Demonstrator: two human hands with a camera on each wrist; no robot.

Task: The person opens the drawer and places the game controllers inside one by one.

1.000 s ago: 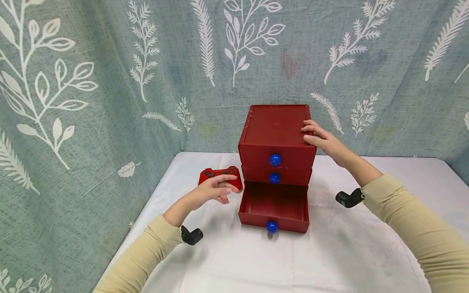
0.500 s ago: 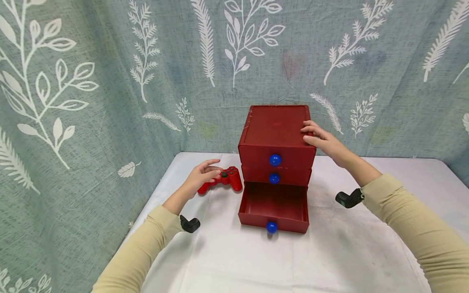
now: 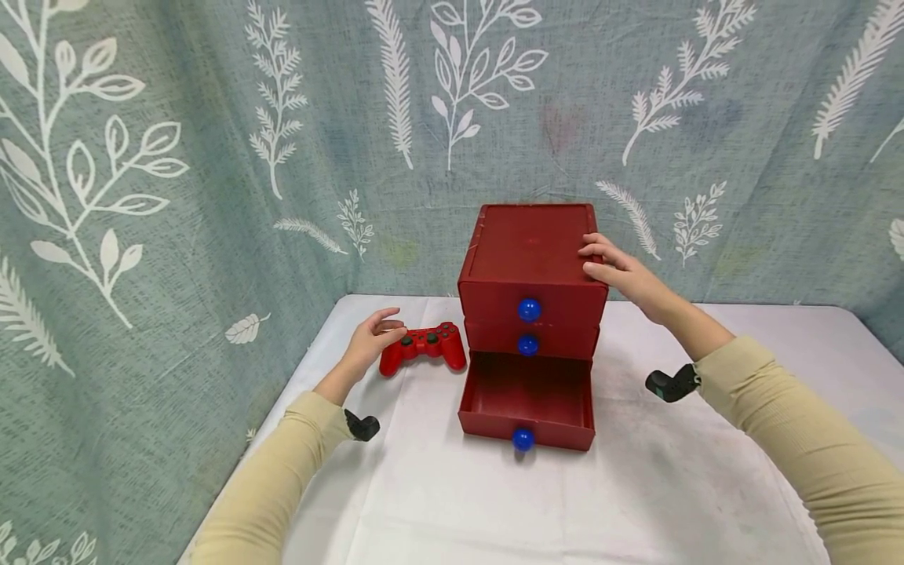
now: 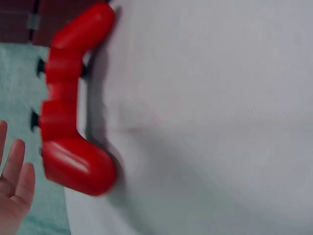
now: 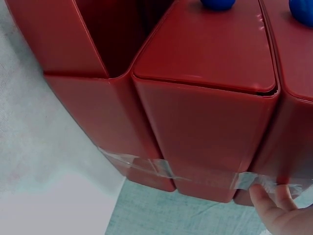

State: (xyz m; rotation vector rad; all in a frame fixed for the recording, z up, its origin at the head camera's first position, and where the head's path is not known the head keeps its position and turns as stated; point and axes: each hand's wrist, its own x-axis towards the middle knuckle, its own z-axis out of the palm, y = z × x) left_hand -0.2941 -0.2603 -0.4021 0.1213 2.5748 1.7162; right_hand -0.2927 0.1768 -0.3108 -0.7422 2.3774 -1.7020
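A red game controller (image 3: 424, 345) lies on the white-covered table, left of a dark red three-drawer cabinet (image 3: 533, 243). My left hand (image 3: 370, 339) is at the controller's left end, fingers loosely bent and apart, holding nothing. In the left wrist view the controller (image 4: 73, 122) shows its grips and black sticks, with my left fingers (image 4: 14, 166) beside it. My right hand (image 3: 621, 275) rests on the cabinet's upper right edge; in the right wrist view its fingertips (image 5: 266, 198) touch the side near clear tape. The bottom drawer (image 3: 526, 408) is pulled out, and nothing shows inside.
Blue round knobs (image 3: 529, 310) mark the drawer fronts; the upper two drawers are closed. A green leaf-patterned curtain (image 3: 318, 118) hangs behind and to the left of the table (image 3: 452, 502). Black wrist devices (image 3: 672, 383) sit at both cuffs.
My left hand has moved left and back from in front of the controller to its left end, uncovering more of it. The right hand stays on the cabinet; the drawer has not moved.
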